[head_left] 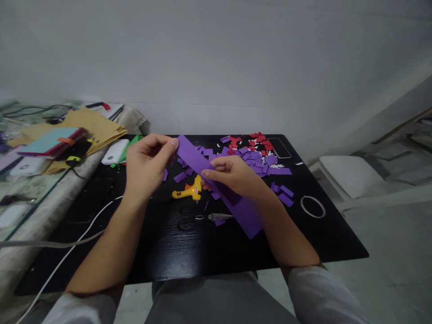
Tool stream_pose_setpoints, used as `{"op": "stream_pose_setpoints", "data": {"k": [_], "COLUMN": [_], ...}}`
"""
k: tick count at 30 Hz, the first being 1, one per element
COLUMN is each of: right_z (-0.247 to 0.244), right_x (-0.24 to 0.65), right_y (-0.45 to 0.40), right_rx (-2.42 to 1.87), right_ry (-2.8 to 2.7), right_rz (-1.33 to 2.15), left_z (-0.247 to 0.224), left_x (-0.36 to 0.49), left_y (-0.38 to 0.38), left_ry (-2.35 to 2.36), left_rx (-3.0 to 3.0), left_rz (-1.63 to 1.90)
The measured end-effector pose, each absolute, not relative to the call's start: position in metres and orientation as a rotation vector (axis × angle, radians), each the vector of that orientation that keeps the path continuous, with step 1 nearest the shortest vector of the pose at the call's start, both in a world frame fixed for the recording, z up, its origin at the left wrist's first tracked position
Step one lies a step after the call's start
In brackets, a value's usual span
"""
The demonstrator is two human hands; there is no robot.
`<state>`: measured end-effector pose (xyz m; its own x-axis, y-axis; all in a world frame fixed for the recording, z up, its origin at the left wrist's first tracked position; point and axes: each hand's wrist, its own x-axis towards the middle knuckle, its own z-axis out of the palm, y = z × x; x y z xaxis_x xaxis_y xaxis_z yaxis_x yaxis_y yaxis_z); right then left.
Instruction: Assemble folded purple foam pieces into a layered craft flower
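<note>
A long purple paper strip (191, 155) slants across the middle of the view, held above the black table (168, 265). My left hand (148, 164) pinches its upper left end between thumb and fingers. Farther down, my right hand (234, 175) grips the strip with the thumb on top, and the lower end hangs past that wrist. Below the hands lies a yellow glue gun (189, 192) with a small orange light on it. Scissors (205, 217) with dark handles rest nearer the front, partly covering a purple scrap.
Cut purple pieces (251, 159) and red pieces (261, 143) are heaped at the back right. A pale ring (312, 206) lies at right. A dark phone (89, 200) and white cable (79, 238) are at left. Envelopes (89, 128) are piled beyond; a white stool (351, 175) stands right.
</note>
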<state>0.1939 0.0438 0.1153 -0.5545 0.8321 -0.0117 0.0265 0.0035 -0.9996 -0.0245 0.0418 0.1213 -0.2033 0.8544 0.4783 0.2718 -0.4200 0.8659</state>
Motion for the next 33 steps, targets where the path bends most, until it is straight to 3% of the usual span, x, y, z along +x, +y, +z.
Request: {"op": "stream_pose_setpoints", "data": {"k": [5,13,28,33], "right_z": [0.118,0.116,0.114,0.117], "right_x": [0.194,0.194,0.201,0.203], "right_y": [0.043,0.043,0.047,0.045], "right_rx": [-0.892,-0.863,-0.866,-0.858], "right_ry": [-1.634,-1.612,-1.773,-1.748], "right_rz": [1.588,1.582,1.454,1.577], "left_z": [0.118,0.119,0.123,0.125], "left_x": [-0.024,-0.011,-0.011,-0.011], "left_y": [0.045,0.036,0.035,0.032], "left_ry": [1.232,1.091,1.126,1.144], "left_rx": [1.550,1.515,1.584,1.532], "left_rz": [1.654,1.239,1.181,1.268]}}
